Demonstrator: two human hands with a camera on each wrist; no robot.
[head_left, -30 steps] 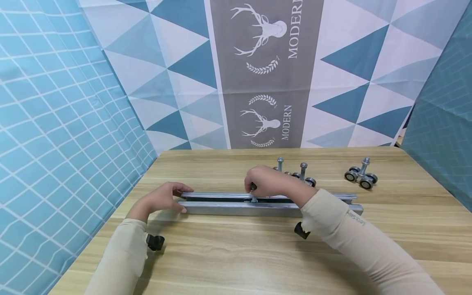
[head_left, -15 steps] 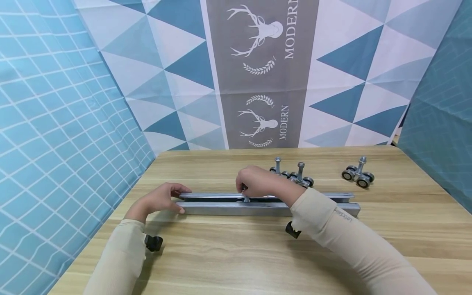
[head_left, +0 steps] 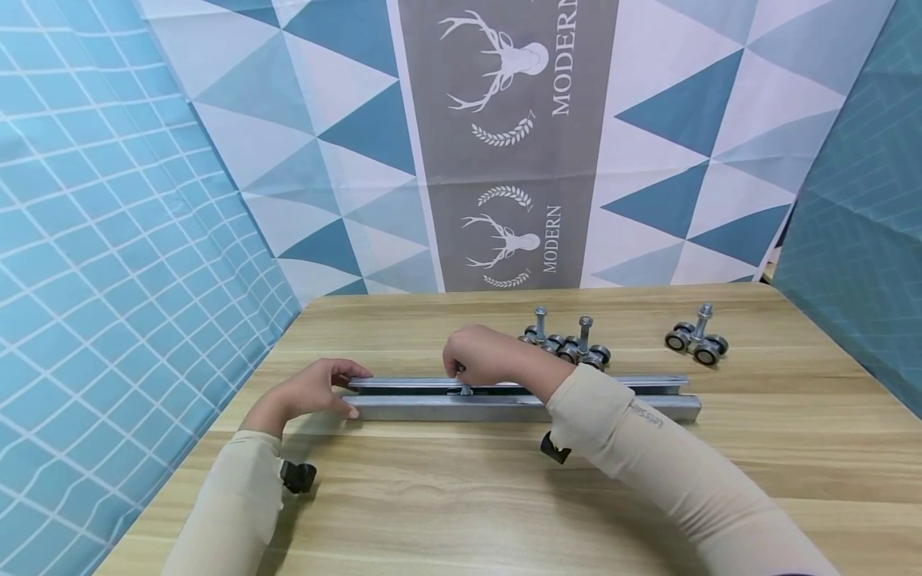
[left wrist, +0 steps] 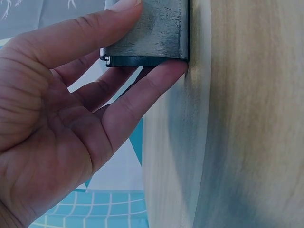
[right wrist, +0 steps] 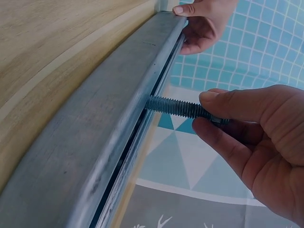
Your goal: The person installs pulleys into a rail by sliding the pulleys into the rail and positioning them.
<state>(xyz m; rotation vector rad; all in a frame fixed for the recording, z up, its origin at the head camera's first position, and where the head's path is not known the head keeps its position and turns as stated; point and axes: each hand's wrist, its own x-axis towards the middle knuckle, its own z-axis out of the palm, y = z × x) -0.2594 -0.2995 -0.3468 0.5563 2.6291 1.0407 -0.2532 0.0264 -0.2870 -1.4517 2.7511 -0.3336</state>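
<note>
A slotted metal rail point(head_left: 519, 410) lies across the wooden table. My left hand point(head_left: 310, 390) grips its left end, thumb on the near side and fingers on the far side; the left wrist view shows the thumb on the metal face point(left wrist: 147, 28) and a fingertip under its edge. My right hand point(head_left: 486, 356) pinches a threaded bolt point(right wrist: 175, 107) between thumb and fingers near its top. The bolt stands up out of the slot, left of the rail's middle. Whatever is at its lower end is hidden inside the rail.
Behind the rail stand two wheeled trolleys with upright bolts, one point(head_left: 540, 328) beside the other point(head_left: 585, 344). Another trolley point(head_left: 696, 336) is farther right. Patterned cloth point(head_left: 519, 160) hangs behind the table point(head_left: 432, 496), with blue checked cloth point(head_left: 108, 280) at the left.
My right hand has moved left along the rail with the bolt in its pinch. My left hand keeps its grip on the left end. The head view has shifted slightly.
</note>
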